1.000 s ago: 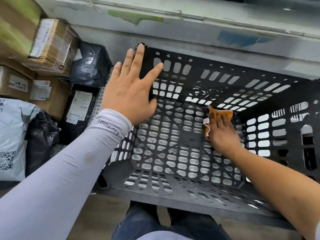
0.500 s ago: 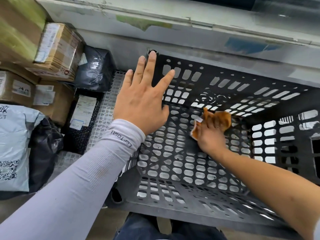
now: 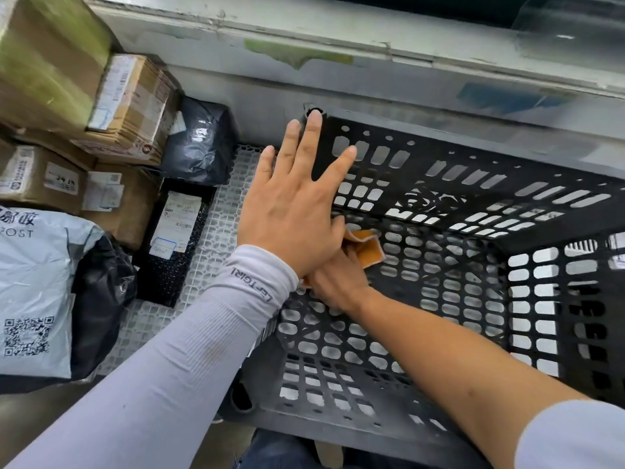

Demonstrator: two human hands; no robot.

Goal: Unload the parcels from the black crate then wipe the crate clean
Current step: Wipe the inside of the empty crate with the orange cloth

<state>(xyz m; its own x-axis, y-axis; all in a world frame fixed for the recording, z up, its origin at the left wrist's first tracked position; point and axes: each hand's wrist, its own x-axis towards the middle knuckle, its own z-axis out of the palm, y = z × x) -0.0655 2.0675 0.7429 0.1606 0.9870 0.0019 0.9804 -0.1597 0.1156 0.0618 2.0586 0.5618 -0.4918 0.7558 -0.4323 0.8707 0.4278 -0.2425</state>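
Observation:
The black perforated crate point(image 3: 473, 170) stands in front of me with no parcels inside. My left hand point(image 3: 297, 201) lies flat with straight fingers over the crate's far left corner and left wall rim. Inside the crate, my right hand point(image 3: 338, 282) holds an orange cloth point(image 3: 368, 247) against the lower left wall, partly hidden under my left hand. The parcels lie stacked to the left: cardboard boxes point(image 3: 132, 106), a black bag point(image 3: 203, 143), a black flat parcel point(image 3: 176, 238) and a grey postal bag point(image 3: 33, 289).
A white grid mat point(image 3: 216, 231) lies under the crate and the parcels. A worn grey ledge point(image 3: 372, 62) runs along the far side, right behind the crate. My knees in dark trousers point(image 3: 277, 451) show below the crate's near edge.
My right hand has swept the orange cloth leftward across the crate's inside, from the middle to under my left hand. My left hand has stayed on the far left corner.

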